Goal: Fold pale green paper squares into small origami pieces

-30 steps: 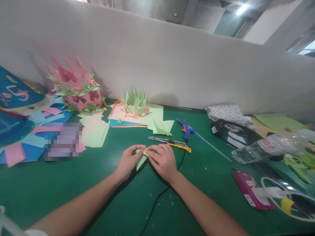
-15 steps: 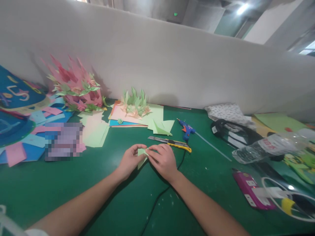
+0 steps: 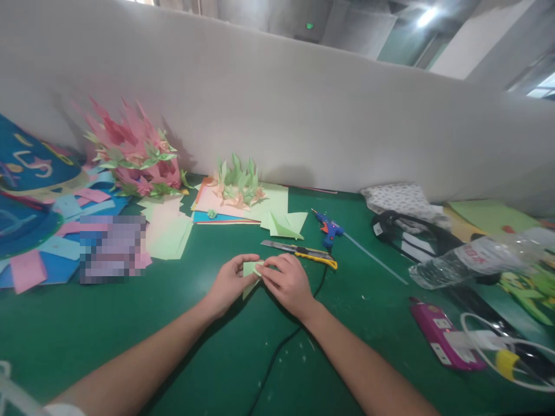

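A small piece of pale green paper is held between both hands above the green table, partly hidden by fingers. My left hand pinches it from the left with thumb and fingers. From the right, my right hand grips its edge with the fingertips, where the paper looks folded. Just beyond my right hand lies a yellow utility knife with its blade out. A blue glue gun with a long glue stick rests farther back. Folded green paper pieces lie behind the knife.
A green paper crown and a pink one stand near the wall. Paper sheets and a blurred-out item lie left. On the right are a plastic bottle and a magenta power strip. A black cord crosses the table.
The fingers of my right hand have shifted very slightly at the paper's edge. Both hands keep their hold, and everything else stays in place.
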A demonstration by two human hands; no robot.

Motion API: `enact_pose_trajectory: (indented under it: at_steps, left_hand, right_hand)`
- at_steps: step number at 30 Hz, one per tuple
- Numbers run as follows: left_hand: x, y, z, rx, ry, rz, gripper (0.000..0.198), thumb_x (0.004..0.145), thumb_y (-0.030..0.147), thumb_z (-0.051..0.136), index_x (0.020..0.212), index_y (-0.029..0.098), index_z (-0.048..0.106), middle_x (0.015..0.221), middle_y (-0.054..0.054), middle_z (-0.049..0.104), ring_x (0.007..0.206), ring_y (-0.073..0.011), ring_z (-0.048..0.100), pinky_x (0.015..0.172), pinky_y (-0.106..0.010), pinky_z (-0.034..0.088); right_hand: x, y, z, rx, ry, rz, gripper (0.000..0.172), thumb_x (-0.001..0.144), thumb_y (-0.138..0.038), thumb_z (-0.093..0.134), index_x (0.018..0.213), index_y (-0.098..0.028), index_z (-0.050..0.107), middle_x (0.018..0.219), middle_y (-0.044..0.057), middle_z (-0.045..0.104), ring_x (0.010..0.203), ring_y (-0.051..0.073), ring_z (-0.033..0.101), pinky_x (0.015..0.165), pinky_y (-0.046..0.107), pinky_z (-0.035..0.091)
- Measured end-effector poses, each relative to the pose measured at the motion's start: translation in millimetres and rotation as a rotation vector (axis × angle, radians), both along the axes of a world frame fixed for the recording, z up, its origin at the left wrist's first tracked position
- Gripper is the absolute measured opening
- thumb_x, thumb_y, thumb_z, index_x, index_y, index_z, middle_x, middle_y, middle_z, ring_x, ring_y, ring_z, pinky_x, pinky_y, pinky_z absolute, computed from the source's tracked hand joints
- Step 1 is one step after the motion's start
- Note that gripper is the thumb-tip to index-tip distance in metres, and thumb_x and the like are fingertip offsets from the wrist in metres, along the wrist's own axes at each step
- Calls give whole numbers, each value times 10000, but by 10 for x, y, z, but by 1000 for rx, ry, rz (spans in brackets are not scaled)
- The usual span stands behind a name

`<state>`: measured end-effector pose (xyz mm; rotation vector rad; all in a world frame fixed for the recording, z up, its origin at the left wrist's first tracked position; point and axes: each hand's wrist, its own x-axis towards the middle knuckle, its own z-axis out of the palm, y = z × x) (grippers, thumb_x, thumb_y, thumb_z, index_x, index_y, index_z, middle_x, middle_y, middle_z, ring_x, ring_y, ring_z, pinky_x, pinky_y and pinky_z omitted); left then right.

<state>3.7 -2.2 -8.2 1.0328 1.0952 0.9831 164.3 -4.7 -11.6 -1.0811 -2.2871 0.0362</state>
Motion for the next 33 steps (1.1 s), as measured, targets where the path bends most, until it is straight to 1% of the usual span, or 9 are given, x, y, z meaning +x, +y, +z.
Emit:
enact_pose_trajectory:
  at_steps: [5,9,12,15,19,24,26,29,33]
  left_hand:
    - [-10,6,6,-45,-76,-32,463,595,210,694,1023,121,544,821,-39,645,709,-120,575,684,-233,440]
    - [-23,0,24,-38,-67,-46,477,603,209,686,1047,129,531,703,0,617,606,-98,548,591,-204,424]
    - [-39,-4,39,-28,-44,-43,450,622,204,670,1044,127,536,628,27,589,549,-81,518,543,-184,399]
    - [-49,1,43,-36,-63,-47,454,621,199,673,1047,131,533,667,17,613,588,-89,541,583,-193,417]
    - [-38,6,26,-56,-106,-73,486,609,193,685,1059,137,511,770,-15,639,669,-108,576,658,-223,440]
    - [-20,-3,0,-53,-70,-104,509,610,209,685,1074,139,486,792,-26,641,673,-117,585,651,-236,444]
    - [-20,-5,-10,-44,-51,-110,492,625,217,676,1073,138,487,800,-30,644,672,-115,584,647,-235,443]
    - [-21,-5,-20,-31,-47,-117,452,642,238,665,1053,132,509,804,-37,653,672,-119,586,639,-235,442]
    - [-20,-10,-13,-50,-68,-101,455,629,253,678,1038,124,526,795,-41,663,664,-126,596,631,-238,447]
  right_hand:
    - [24,22,-9,-10,-8,45,198,849,-216,487,988,-221,628,904,48,621,814,174,472,718,322,375]
    - [30,22,3,6,-19,35,192,851,-224,484,978,-222,629,886,50,617,811,166,487,721,317,378]
    - [37,30,16,12,-32,59,193,850,-222,487,985,-227,625,884,45,617,812,162,496,725,315,382]
    - [39,41,14,1,-18,68,201,850,-219,486,997,-230,622,894,47,617,814,162,507,724,316,389]
    - [19,39,-16,-28,61,17,183,839,-220,495,962,-229,630,869,41,614,805,157,524,717,307,400]
    - [-10,20,-49,-73,136,-35,173,806,-182,504,951,-183,599,866,50,619,823,177,520,740,316,405]
    - [-16,13,-51,-79,147,-49,141,799,-180,510,913,-178,593,856,51,620,821,184,518,739,321,401]
    - [-18,8,-44,-66,126,-57,103,806,-189,508,859,-187,596,839,48,617,801,188,514,717,323,390]
    - [-11,7,-27,-19,73,-39,128,831,-204,485,861,-192,608,848,53,617,790,184,510,701,319,379]
